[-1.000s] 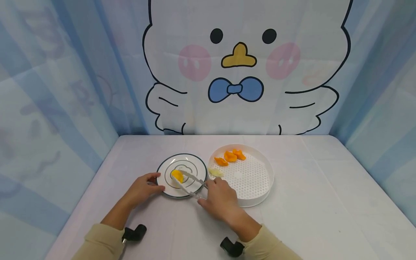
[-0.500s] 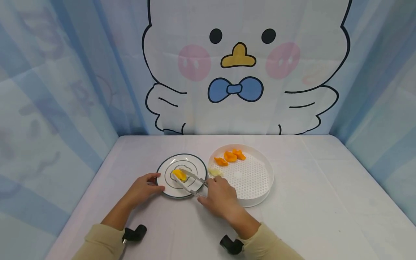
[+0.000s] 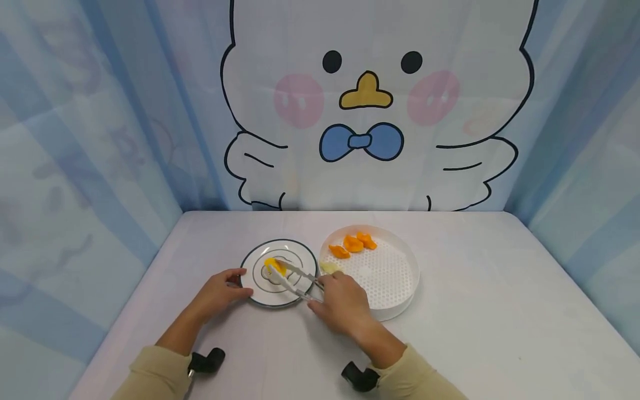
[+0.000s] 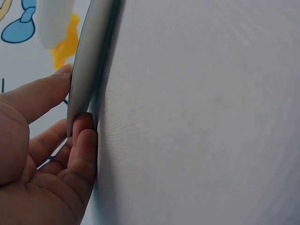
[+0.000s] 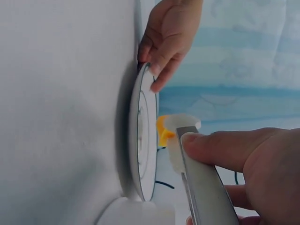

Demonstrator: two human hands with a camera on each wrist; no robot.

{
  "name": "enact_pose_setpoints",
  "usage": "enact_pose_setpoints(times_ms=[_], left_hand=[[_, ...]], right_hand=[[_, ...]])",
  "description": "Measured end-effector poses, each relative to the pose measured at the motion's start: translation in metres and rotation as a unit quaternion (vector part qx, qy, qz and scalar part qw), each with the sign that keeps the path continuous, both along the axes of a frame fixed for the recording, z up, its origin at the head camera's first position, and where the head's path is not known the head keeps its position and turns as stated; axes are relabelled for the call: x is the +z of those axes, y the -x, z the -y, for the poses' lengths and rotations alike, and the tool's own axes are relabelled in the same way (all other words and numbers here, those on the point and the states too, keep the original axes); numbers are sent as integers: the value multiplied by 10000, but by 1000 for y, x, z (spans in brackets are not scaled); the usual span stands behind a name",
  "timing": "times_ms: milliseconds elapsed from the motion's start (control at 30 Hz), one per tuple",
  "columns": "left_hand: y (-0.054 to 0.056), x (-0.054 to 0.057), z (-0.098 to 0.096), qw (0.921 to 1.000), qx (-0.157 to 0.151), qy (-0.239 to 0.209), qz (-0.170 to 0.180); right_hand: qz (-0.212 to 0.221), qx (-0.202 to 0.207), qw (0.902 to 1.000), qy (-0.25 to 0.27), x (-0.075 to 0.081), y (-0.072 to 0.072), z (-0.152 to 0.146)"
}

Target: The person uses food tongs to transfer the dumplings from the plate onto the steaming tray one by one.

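My left hand (image 3: 220,290) grips the near-left rim of a white plate (image 3: 296,250) with dark rings, thumb on top and fingers tucked beneath, as the left wrist view also shows. In my right hand (image 3: 345,304) is a pair of metal tongs (image 5: 206,190) with pale tips. Between those tips sits a yellow-orange piece (image 5: 164,131), soft-looking and curved like a bit of fruit or pepper. The right wrist view has it raised a little off the plate's face. Part of the piece is hidden behind the tips.
Right beside the plate stands a round white tray (image 3: 392,278) with a perforated floor and a raised wall. Three orange pieces (image 3: 353,243) lie at its back left. A pale yellow piece (image 3: 330,267) lies near its left wall, close by my right hand. Printed curtains surround the table.
The tongs' tips have closed in on the yellow-orange piece, which turned and shifted slightly on the plate before it was pinched. My left hand has stayed at the rim.
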State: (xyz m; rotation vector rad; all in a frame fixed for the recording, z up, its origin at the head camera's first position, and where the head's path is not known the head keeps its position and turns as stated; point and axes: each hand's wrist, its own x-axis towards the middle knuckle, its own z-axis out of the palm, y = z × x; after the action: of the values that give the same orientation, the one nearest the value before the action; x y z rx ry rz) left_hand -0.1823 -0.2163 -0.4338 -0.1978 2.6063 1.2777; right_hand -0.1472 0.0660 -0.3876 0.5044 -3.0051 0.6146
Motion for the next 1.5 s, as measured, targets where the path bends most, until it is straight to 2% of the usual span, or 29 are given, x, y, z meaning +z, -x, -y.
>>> enact_pose_setpoints(times_ms=[233,533,733,1033,1500], left_hand=[[-3,-7,2,10000,1,47,1],[-5,-5,2,9999,-59,12,-136],[-3,-2,1,9998,-60,-21,-173],[-4,-1,0,9999,-28,6,-163],[-2,-2,0,9998,-69,75,-193]], right_hand=[[-59,-144,9994,296,3,2,-16],[-130,-511,9980,361,15,11,-53],[-158,-763,9968,158,21,16,-87],[184,-973,9951,-46,15,18,-120],[291,-950,9950,-78,14,11,-151]])
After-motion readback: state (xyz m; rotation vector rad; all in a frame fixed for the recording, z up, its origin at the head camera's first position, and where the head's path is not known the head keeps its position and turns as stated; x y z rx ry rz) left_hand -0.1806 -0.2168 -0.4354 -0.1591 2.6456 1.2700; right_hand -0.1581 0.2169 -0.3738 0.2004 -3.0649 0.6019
